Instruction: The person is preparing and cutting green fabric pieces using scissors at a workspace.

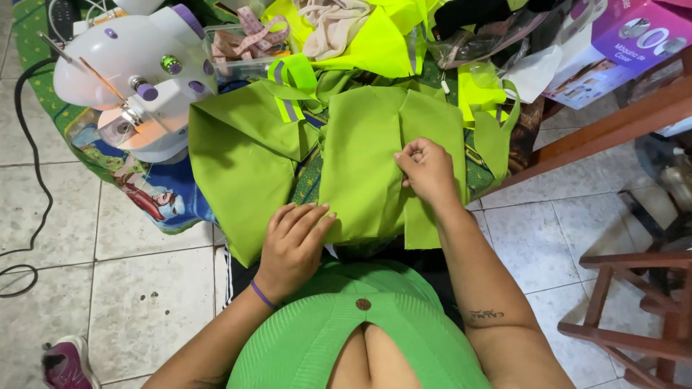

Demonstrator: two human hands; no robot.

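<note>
A folded piece of lime green fabric (360,155) lies across the table edge in front of me. My left hand (292,241) rests flat on its lower edge, fingers spread and pressing the cloth down. My right hand (425,169) sits on the fabric's right side, fingers curled and pinching a fold of it. A second green fabric piece (241,162) with a reflective strip (288,108) lies to the left, partly under the first.
A small white sewing machine (140,79) with purple knobs stands at the table's left. A clear box with a measuring tape (245,39), neon yellow cloth (375,36) and a purple carton (631,39) crowd the back. A wooden stool (634,310) stands right; a black cable (29,166) runs left.
</note>
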